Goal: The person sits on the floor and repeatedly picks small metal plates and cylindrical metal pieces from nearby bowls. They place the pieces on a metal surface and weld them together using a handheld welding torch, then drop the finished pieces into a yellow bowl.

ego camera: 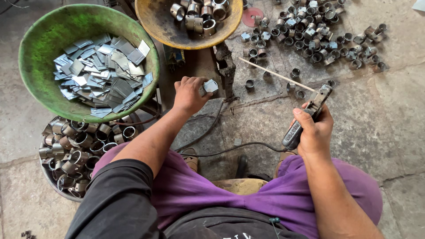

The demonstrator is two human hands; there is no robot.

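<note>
While the left hand (189, 94) pinches a small metal piece (210, 86) between thumb and fingertips, pressing it against the dark work block (226, 66) just beyond its knuckles, the right hand (315, 132) is wrapped tight around the dark handle of an electrode holder (305, 118). From that holder's far end a thin welding rod (278, 75) slants away toward the left hand's side, its tip well apart from the piece. A black cable (230, 148) runs from under the right hand across the stone floor (389, 115) toward the person's purple-clad knees. Left of the left hand sits a green bowl (42, 42) of flat grey metal plates (102, 73); nearer the body lies a pan of short metal rings (73, 152). Beyond the grip a yellow bowl (152, 24) holds more rings, with a small blue-and-yellow packet (176, 56) below its rim. Loose rings (310, 33) and a red disc (252, 16) lie past the rod.
</note>
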